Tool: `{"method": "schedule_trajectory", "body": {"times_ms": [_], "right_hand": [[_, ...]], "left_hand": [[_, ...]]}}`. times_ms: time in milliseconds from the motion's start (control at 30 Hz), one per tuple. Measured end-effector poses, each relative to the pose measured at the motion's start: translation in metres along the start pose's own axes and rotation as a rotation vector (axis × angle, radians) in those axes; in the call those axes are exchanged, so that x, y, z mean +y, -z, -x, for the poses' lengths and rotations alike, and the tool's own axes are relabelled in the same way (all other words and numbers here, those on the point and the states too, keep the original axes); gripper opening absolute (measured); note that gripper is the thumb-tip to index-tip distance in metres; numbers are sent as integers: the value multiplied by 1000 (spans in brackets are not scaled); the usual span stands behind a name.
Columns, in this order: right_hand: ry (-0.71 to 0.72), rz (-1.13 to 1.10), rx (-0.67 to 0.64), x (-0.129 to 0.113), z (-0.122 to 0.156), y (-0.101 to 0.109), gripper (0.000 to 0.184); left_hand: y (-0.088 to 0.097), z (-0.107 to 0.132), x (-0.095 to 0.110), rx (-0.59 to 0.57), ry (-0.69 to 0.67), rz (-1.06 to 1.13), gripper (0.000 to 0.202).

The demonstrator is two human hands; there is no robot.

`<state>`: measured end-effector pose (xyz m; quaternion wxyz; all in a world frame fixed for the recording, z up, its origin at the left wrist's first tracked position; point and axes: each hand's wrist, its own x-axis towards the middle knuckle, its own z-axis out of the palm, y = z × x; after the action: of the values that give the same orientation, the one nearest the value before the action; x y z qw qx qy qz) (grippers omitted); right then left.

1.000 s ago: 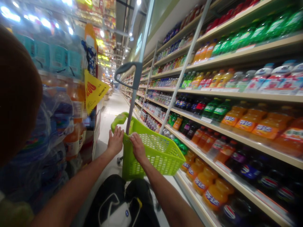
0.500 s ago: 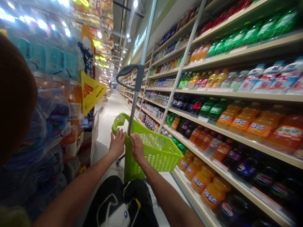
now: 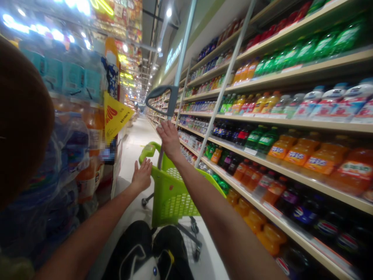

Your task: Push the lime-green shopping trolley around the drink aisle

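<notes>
A bright green plastic shopping basket (image 3: 161,194) with perforated sides sits on a wheeled frame in front of my knees. From it a thin metal pole (image 3: 183,50) slants upward, carrying a grey loop handle (image 3: 171,102). My left hand (image 3: 142,175) lies at the basket's near left edge, just under its green corner grip (image 3: 147,151), with fingers stretched out. Higher up, my right hand (image 3: 169,140) is at the pole just below the grey handle, fingers extended and back of the hand toward me. Its palm is hidden, so contact with the pole is unclear.
Shelves of bottled drinks (image 3: 305,151) line the right side. On the left stand shrink-wrapped bottle packs (image 3: 72,144) with a yellow price sign (image 3: 116,116). A dark rounded shape, blurred, fills the left edge. The pale aisle floor (image 3: 136,136) runs ahead between them.
My right hand has moved up from the basket's rim to just below the grey handle. My left hand stays by the basket's left edge, slightly lower. More of the wheels shows.
</notes>
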<state>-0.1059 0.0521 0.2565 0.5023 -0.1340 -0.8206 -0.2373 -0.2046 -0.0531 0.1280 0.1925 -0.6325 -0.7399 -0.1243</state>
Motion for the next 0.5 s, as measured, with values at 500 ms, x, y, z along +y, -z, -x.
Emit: {"method": "schedule_trajectory", "body": {"times_ms": [500], "right_hand": [[374, 78, -367, -8, 115, -21, 23]], "left_hand": [[5, 3, -9, -28, -60, 25, 68]]}}
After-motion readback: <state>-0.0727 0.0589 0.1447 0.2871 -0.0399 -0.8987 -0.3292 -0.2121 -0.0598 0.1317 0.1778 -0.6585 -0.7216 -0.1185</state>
